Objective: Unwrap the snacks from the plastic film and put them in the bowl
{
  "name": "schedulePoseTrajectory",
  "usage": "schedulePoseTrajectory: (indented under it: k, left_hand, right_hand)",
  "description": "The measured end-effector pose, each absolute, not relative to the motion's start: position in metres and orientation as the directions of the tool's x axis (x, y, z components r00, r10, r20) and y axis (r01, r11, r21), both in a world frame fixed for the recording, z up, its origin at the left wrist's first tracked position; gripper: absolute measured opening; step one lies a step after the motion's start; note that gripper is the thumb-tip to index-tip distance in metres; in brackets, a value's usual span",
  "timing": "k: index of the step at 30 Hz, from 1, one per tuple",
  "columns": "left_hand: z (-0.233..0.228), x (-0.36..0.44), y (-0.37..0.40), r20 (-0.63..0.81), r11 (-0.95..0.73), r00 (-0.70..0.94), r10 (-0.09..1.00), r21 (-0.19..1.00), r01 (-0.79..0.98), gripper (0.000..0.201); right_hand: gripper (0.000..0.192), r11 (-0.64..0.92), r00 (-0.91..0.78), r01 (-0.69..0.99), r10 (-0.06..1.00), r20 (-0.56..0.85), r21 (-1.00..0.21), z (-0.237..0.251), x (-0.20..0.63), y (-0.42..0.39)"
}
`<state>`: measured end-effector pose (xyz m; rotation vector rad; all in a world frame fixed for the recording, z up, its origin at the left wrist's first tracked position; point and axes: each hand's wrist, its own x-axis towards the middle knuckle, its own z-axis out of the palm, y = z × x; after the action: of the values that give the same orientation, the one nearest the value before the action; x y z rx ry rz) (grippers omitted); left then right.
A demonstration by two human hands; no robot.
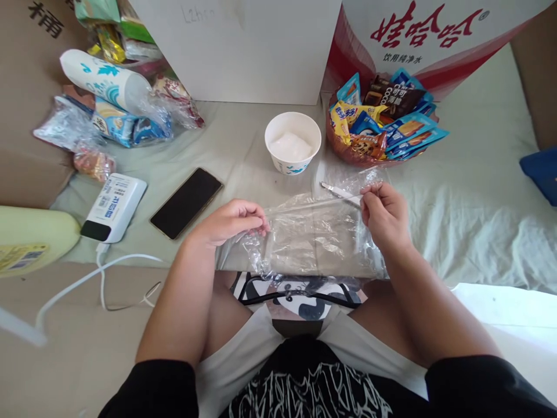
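Note:
A clear plastic bag (311, 235) lies stretched across the near edge of the cloth-covered surface, above my lap. My left hand (235, 220) pinches the bag's left top corner. My right hand (383, 212) pinches its right top corner, close to a thin white strip (339, 191) that lies along the bag's upper edge. Just beyond the bag stands a white paper bowl (292, 142) with something white inside.
A basket of snack packets (383, 125) sits right of the bowl. A black phone (186, 202) and a white power bank (114, 207) with a cable lie at left, with more snack bags (117, 110) behind. Cardboard boxes (243, 46) line the back.

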<state>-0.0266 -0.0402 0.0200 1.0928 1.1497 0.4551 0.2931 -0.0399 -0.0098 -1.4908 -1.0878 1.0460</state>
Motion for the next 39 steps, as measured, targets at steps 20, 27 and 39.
schedulePoseTrajectory:
  k: [20,27,39]
  left_hand:
    - [0.021,-0.024,-0.041,-0.299,0.267,-0.154,0.942,0.943,-0.199,0.092]
    - [0.023,-0.024,-0.034,-0.306,0.230,-0.299,0.904,0.937,-0.263,0.054]
    - [0.019,-0.024,-0.042,-0.228,0.217,-0.058,0.972,0.965,-0.149,0.036]
  right_hand:
    - [0.050,-0.166,0.235,-0.132,0.953,-0.193,-0.977,-0.018,0.302,-0.030]
    - [0.074,-0.041,0.094,-0.013,0.995,-0.042,-0.999,-0.012,0.293,-0.047]
    - [0.061,-0.028,0.105,-0.055,0.994,-0.033,-0.998,-0.012,0.298,-0.041]
